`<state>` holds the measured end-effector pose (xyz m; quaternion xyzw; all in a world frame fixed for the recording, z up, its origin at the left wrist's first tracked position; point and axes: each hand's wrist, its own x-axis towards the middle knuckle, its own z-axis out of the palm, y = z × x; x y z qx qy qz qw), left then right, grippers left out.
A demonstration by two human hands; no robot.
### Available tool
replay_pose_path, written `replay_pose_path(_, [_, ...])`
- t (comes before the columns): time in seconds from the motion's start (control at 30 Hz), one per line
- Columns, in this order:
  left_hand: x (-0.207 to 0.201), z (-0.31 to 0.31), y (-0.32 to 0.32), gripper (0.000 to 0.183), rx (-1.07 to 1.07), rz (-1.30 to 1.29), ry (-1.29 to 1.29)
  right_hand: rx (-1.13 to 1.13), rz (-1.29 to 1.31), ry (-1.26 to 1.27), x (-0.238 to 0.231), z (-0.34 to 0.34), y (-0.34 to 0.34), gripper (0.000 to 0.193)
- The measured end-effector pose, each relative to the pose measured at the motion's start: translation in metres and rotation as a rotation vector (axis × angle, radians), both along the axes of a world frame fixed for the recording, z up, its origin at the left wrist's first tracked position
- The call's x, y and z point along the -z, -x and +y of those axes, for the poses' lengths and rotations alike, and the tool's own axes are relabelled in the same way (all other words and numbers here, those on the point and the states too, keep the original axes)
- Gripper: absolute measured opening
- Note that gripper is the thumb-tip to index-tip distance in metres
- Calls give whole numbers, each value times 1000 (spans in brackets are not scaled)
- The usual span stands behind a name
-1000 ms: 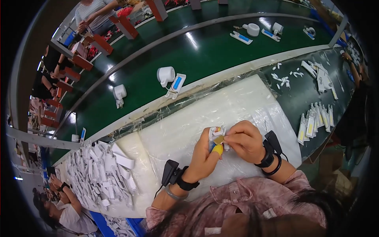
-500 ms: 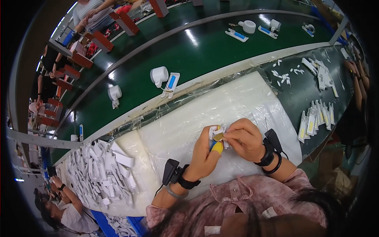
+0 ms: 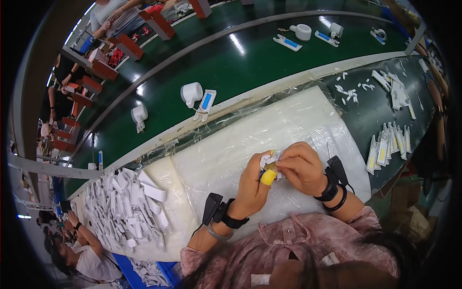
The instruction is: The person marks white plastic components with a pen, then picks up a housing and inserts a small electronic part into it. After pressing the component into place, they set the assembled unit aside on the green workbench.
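Note:
Over the middle of the padded surface, my left hand [image 3: 253, 182] is closed round a small white plastic part [image 3: 265, 159]. A yellow covering [image 3: 268, 177] shows at the tip of its thumb, with a bit of blue beside it. My right hand [image 3: 303, 167] meets it from the right, thumb and forefinger pinched together at the part. A small brownish-gold piece [image 3: 272, 165] shows between the two hands; its kind is unclear. Whatever the right fingertips pinch is mostly hidden.
A heap of white plastic parts [image 3: 127, 207] lies at left. At right are small white pieces [image 3: 347, 92], white strips with yellow panels [image 3: 385, 149] and white casings [image 3: 397, 91]. Beyond runs a green conveyor [image 3: 245, 62] carrying round white units [image 3: 192, 91]. Other people work nearby.
Both hands stay together at the white part, with a slight shift and turn of the left hand. The whole view has shifted slightly; conveyor items keep nearly the same places.

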<state>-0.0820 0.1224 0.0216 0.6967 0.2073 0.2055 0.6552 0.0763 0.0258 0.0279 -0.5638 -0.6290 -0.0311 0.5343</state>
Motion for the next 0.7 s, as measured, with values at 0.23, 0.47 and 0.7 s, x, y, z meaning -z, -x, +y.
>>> replay_pose_path(0.23, [-2,3,-7,25,-29,-78,-175,33,37,8,3,2,4,25])
replay_pose_path(0.47, [-11,32,-17,29,-7,10,11,124,19,76,-4,3,5,28])
replay_pose_path(0.7, [1,133,-58,41,-296,-204,190,91,34,153,-2,3,9,33])
